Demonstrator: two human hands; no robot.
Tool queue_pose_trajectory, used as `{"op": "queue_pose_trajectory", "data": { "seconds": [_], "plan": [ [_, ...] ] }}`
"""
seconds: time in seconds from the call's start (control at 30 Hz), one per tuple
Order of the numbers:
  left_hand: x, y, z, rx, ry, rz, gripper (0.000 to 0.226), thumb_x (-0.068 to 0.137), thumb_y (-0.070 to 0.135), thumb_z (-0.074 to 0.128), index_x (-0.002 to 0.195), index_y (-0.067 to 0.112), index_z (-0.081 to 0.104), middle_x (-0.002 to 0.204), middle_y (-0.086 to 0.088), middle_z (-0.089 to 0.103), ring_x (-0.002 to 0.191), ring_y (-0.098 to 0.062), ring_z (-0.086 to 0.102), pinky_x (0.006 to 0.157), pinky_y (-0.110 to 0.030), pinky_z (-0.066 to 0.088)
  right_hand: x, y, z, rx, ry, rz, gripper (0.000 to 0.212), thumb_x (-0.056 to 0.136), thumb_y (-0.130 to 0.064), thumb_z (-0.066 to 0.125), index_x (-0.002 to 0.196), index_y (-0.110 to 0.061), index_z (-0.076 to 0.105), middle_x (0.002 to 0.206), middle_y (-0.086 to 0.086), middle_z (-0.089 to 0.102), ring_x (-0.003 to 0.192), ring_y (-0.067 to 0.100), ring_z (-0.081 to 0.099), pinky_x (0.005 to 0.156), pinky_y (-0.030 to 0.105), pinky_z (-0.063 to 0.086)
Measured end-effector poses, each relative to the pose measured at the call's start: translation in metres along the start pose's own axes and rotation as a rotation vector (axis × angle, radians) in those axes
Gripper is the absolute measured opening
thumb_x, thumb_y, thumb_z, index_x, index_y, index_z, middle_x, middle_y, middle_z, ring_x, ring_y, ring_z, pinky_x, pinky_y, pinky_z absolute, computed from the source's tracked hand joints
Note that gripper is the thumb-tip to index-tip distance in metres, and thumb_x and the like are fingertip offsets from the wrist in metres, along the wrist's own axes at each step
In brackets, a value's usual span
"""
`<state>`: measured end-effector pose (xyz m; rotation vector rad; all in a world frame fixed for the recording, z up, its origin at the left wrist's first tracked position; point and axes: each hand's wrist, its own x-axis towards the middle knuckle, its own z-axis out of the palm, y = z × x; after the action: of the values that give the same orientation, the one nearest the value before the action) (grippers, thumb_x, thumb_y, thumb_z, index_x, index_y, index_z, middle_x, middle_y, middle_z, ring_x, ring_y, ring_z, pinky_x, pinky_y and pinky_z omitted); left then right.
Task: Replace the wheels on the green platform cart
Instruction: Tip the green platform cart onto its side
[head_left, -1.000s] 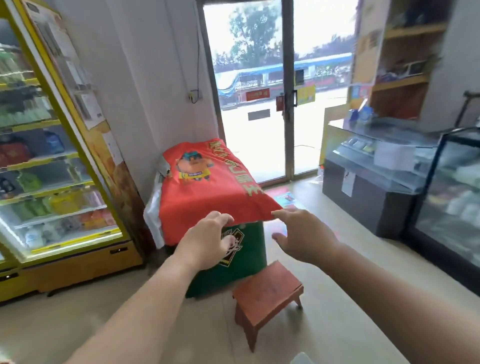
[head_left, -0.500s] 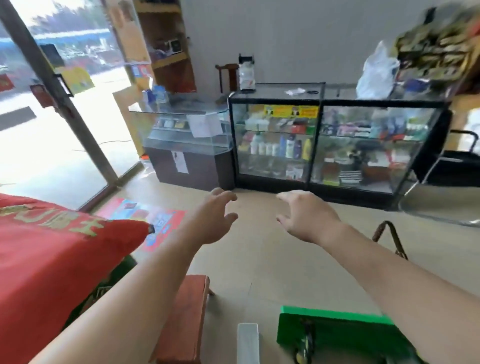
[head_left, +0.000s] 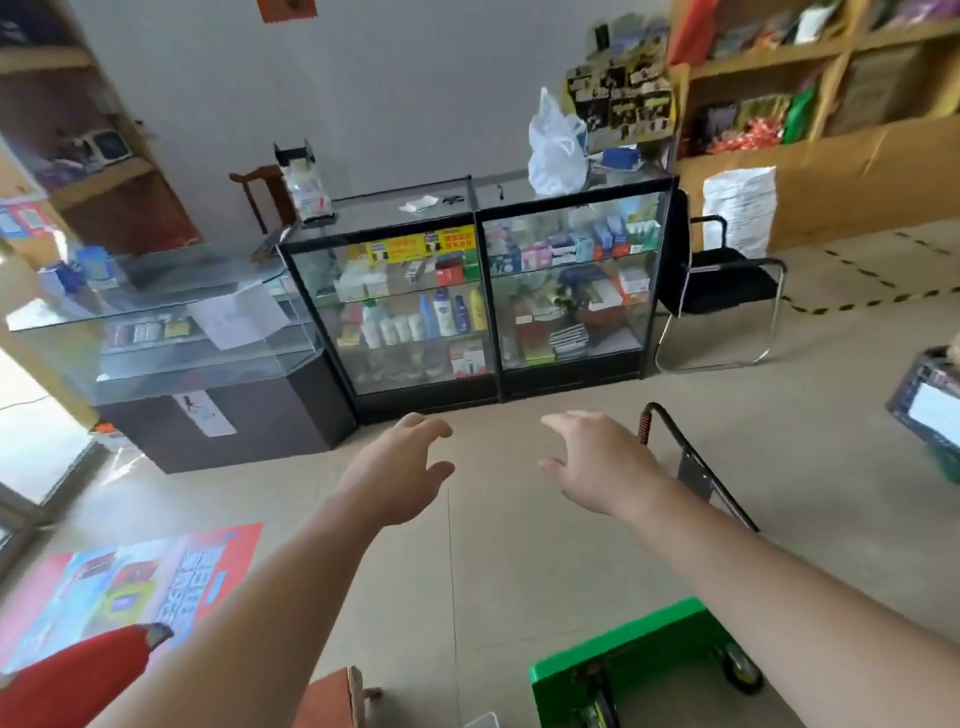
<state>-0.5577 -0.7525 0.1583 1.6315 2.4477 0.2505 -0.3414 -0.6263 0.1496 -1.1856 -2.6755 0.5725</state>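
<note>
Head view: the green platform cart (head_left: 623, 652) lies on the floor, low at my right, one wheel (head_left: 737, 670) showing. My left hand (head_left: 400, 467) and right hand (head_left: 602, 462) hover empty, fingers (head_left: 431, 427) spread. The cart looks rigid and heavy to me; I'd grip the deck edge or the black handle (head_left: 693, 467).

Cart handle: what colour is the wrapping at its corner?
Reddish-brown wrapping on the black cart handle, at its upper corner; the head view shows it best.

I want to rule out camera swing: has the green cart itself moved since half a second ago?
No. The green cart still lies just right of the red stool; only the camera turned.
</note>
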Motion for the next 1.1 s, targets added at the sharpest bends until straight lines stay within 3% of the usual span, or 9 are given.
{"op": "queue_pose_trajectory", "data": {
  "seconds": [0.23, 0.4, 0.6, 0.8, 1.1],
  "plan": [
    [0.091, 0.035, 0.031, 0.025, -0.074, 0.257, 0.047, 0.099, 0.044, 0.061, 0.144, 0.035, 0.049, 0.147, 0.011, 0.046, 0.118, -0.014, 0.060, 0.100, -0.033, 0.051, 0.003, 0.057, 0.001, -0.005, 0.071, 0.283, 0.051, 0.094, -0.040, 0.061, 0.142, -0.026, 0.052, 0.137, 0.002, 0.060, 0.123, 0.030, 0.059, 0.098, 0.040, 0.052],
    [0.166, 0.039, 0.068, 0.043, -0.151, 0.478, 0.049, 0.097, 0.046, 0.062, 0.144, 0.040, 0.048, 0.149, 0.015, 0.046, 0.122, -0.010, 0.059, 0.102, -0.029, 0.048, 0.028, 0.085, 0.030, 0.005, 0.155, 0.509, 0.023, 0.090, -0.033, 0.062, 0.110, -0.021, 0.060, 0.112, 0.001, 0.066, 0.106, 0.030, 0.064, 0.086, 0.039, 0.054],
    [0.278, 0.041, 0.164, 0.106, -0.332, 0.802, 0.046, 0.101, 0.041, 0.058, 0.145, 0.035, 0.047, 0.149, 0.008, 0.048, 0.132, -0.019, 0.052, 0.113, -0.040, 0.043, 0.074, 0.119, 0.131, 0.101, 0.332, 0.833, 0.040, 0.091, -0.031, 0.062, 0.129, -0.019, 0.059, 0.130, 0.002, 0.063, 0.120, 0.031, 0.060, 0.096, 0.041, 0.051],
    [0.279, 0.049, 0.273, 0.093, -0.665, 1.028, 0.047, 0.104, 0.037, 0.053, 0.149, 0.033, 0.042, 0.152, 0.008, 0.042, 0.135, -0.018, 0.048, 0.109, -0.039, 0.042, 0.050, 0.126, 0.220, 0.191, 0.245, 1.207, 0.056, 0.093, -0.034, 0.063, 0.146, -0.023, 0.049, 0.148, 0.001, 0.052, 0.133, 0.027, 0.052, 0.106, 0.040, 0.047],
    [0.248, 0.026, 0.471, 0.055, -0.882, 0.986, 0.050, 0.104, 0.038, 0.052, 0.152, 0.030, 0.039, 0.151, 0.001, 0.046, 0.134, -0.021, 0.049, 0.111, -0.037, 0.042, -0.015, 0.178, 0.384, 0.318, 0.174, 1.370, 0.059, 0.099, -0.041, 0.057, 0.154, -0.028, 0.039, 0.152, -0.002, 0.050, 0.137, 0.023, 0.049, 0.110, 0.038, 0.044]
  ]
}}
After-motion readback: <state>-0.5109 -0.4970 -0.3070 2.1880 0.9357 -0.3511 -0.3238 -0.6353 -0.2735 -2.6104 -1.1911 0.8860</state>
